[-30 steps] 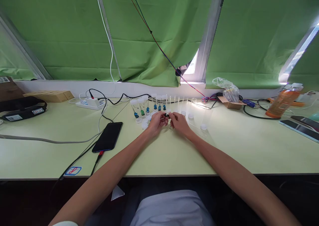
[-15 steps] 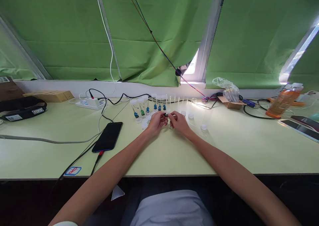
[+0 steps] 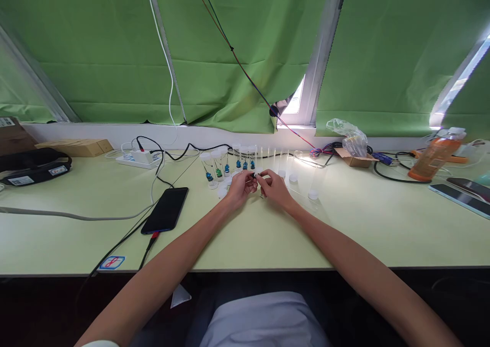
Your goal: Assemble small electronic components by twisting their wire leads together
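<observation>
Above the table, my left hand and my right hand meet with fingers pinched. A small dark piece sits between their fingertips; its kind is too small to make out, and both hands seem to grip it. Just behind and left of my left hand stand several clear tubes with white caps, holding blue pieces and a green piece on thin dark stems. Beyond my right hand are clear empty-looking tubes and white round caps. Another white cap lies farther right.
A black phone with a cable lies on the left, near a white power strip. At the right are a small cardboard box with a plastic bag, an orange drink bottle and another phone. Cables run along the back.
My fingers have shifted very slightly around the small dark piece. Both hands stay in the same place, and the things on the table look unchanged.
</observation>
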`<state>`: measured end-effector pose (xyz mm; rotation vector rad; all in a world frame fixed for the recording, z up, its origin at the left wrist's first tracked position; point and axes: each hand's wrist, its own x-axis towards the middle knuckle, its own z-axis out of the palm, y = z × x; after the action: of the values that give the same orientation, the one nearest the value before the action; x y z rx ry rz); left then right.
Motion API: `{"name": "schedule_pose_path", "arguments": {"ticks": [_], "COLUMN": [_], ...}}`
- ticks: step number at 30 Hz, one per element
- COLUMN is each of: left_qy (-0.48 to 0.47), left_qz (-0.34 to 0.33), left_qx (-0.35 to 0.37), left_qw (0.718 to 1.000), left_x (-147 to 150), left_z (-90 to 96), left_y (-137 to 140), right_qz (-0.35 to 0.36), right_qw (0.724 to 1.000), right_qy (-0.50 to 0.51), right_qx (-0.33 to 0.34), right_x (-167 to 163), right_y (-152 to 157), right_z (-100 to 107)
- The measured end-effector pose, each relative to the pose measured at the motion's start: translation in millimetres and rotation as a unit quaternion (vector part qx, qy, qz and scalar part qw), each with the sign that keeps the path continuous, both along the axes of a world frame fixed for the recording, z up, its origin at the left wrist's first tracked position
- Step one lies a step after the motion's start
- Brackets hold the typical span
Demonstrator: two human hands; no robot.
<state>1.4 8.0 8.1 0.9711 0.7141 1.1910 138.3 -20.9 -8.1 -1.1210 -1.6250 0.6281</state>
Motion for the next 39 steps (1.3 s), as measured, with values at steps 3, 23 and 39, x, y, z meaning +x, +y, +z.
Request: {"name": "schedule_pose_path", "arguments": {"ticks": [3, 23, 39], "left_qy": [0.006, 0.013, 0.021], "left_qz": [-0.002, -0.006, -0.016], "left_qx": [0.004, 0.008, 0.01], "left_qw": [1.0, 1.0, 1.0], "left_x": [0.1, 0.1, 0.4], "left_z": [0.3, -0.8, 0.8], "left_y": [-1.1, -0.8, -3.9], "right_qz": [0.001, -0.004, -0.013], "right_qw": [1.0, 1.0, 0.999], "right_qy": [-0.001, -0.008, -0.036], "right_qx": [-0.001, -0.004, -0.002], "right_x": [0.1, -0.5, 0.0], "right_y": [0.2, -1.5, -0.5], "right_z": [0.4, 1.8, 4.1]}}
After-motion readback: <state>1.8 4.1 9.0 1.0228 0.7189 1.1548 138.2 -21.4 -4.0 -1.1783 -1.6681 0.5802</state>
